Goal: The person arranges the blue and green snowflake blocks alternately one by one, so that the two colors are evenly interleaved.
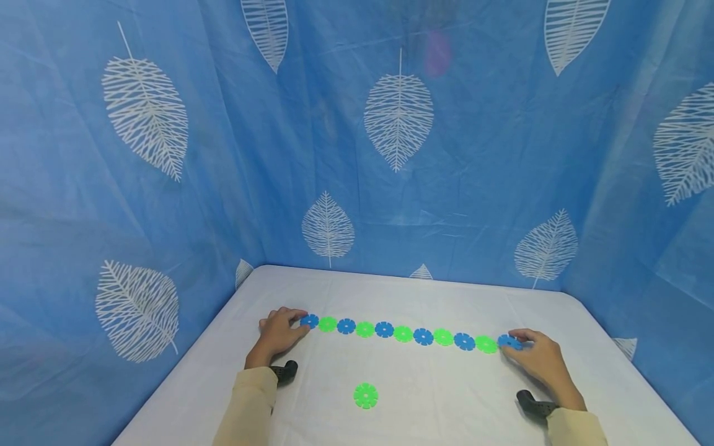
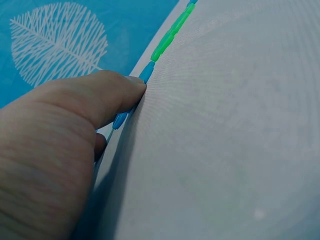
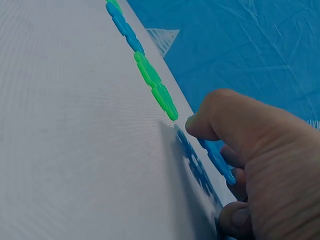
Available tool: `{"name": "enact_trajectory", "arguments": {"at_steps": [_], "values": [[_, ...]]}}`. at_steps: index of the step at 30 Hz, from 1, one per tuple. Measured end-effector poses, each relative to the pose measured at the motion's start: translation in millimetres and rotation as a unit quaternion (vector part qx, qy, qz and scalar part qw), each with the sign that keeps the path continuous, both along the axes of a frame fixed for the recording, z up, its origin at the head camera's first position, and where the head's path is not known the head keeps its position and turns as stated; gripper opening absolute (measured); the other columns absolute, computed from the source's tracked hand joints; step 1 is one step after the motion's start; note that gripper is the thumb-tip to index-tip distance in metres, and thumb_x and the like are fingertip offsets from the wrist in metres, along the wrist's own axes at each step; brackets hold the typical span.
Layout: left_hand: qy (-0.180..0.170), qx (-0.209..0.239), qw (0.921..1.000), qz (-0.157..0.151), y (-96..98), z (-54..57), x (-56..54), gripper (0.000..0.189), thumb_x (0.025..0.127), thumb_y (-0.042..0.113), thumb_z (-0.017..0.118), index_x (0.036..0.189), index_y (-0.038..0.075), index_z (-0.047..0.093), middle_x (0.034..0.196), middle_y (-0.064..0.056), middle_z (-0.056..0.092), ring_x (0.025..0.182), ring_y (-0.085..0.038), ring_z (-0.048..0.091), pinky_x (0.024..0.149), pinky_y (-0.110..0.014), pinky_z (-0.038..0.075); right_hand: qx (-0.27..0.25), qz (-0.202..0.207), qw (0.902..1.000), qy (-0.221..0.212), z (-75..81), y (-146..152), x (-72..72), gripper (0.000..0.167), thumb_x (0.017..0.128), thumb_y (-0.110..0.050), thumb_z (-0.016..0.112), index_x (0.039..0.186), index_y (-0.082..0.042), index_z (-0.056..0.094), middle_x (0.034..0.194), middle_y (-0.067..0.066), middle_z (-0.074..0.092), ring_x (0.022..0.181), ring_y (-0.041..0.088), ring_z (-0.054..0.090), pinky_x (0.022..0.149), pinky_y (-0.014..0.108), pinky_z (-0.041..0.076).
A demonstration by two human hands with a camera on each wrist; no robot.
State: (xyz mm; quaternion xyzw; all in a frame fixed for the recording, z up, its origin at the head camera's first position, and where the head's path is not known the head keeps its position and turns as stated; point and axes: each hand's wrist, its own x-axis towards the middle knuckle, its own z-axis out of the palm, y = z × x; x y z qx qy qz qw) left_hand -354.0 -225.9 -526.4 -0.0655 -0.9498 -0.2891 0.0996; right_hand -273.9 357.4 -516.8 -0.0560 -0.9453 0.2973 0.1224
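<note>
A row of notched plastic discs, blue and green by turns, runs across the white table in the head view. At the row's left end my left hand (image 1: 279, 332) holds a blue disc (image 1: 309, 321) between thumb and fingers; its thumb lies over that disc in the left wrist view. My right hand (image 1: 538, 356) pinches another blue disc (image 3: 217, 162) at the right end. This disc is a little above the cloth, with its shadow below it in the right wrist view. Beside it lies a green disc (image 3: 156, 87), the last one flat on that side.
One loose green disc (image 1: 365, 396) lies nearer the front, apart from the row. White cloth covers the table (image 1: 446, 396). Blue curtains (image 1: 474, 155) with white leaf prints stand behind and at both sides. Each wrist wears a black device (image 1: 286, 373).
</note>
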Motion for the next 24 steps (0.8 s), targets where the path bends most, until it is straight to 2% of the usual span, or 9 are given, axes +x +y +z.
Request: {"name": "enact_trajectory", "arguments": {"at_steps": [9, 17, 24], "values": [[-0.002, 0.000, 1.0000, 0.002, 0.3, -0.3, 0.1, 0.040, 0.087, 0.040, 0.074, 0.124, 0.026, 0.070, 0.122, -0.005, 0.065, 0.112, -0.027, 0.052, 0.090, -0.050, 0.028, 0.009, -0.011, 0.9990, -0.042, -0.3, -1, -2.1, 0.063, 0.085, -0.044, 0.074, 0.128, 0.000, 0.063, 0.130, 0.034, 0.057, 0.122, 0.055, 0.049, 0.097, 0.068, 0.040], [-0.008, 0.003, 0.9999, 0.007, 1.3, -1.3, 0.2, 0.039, 0.087, 0.040, 0.073, 0.123, 0.026, 0.071, 0.120, -0.004, 0.065, 0.112, -0.026, 0.052, 0.090, -0.048, 0.028, 0.019, 0.023, 0.9972, -0.069, -3.3, 6, -6.3, 0.065, 0.088, -0.047, 0.071, 0.131, -0.001, 0.062, 0.138, 0.033, 0.054, 0.128, 0.056, 0.044, 0.100, 0.069, 0.038], [0.000, 0.002, 1.0000, 0.006, 0.9, -3.3, -0.6, 0.038, 0.087, 0.040, 0.073, 0.123, 0.026, 0.071, 0.121, -0.004, 0.065, 0.112, -0.025, 0.052, 0.090, -0.049, 0.027, 0.018, 0.038, 0.9955, -0.085, -1.7, 9, -8.3, 0.071, 0.087, -0.052, 0.071, 0.135, -0.001, 0.059, 0.142, 0.033, 0.050, 0.132, 0.058, 0.039, 0.102, 0.071, 0.035]]}}
